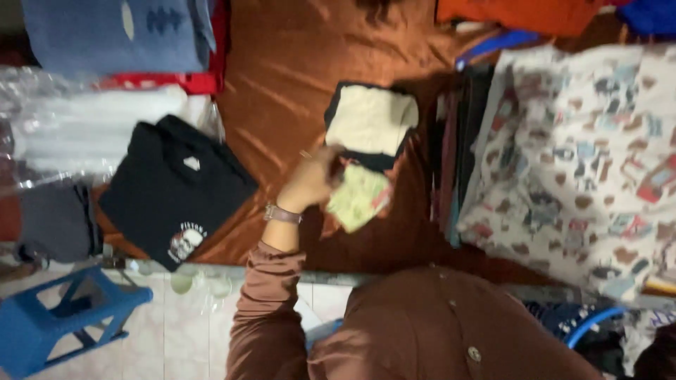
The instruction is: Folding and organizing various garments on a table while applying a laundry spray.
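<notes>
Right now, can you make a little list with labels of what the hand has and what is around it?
Left hand: holds a small pale green printed packet, wrist strap on
Right hand: not in view
Just beyond the hand: folded cream cloth on dark fabric
Left side: folded black shirt, clear plastic bags
Right side: patterned cloth
Surface: brown satin sheet
Floor: blue stool

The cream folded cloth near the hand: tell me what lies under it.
The cream folded cloth lies on a black garment whose edges show around it, on the brown satin sheet. The left hand is just below. Anything beneath is covered.
</notes>
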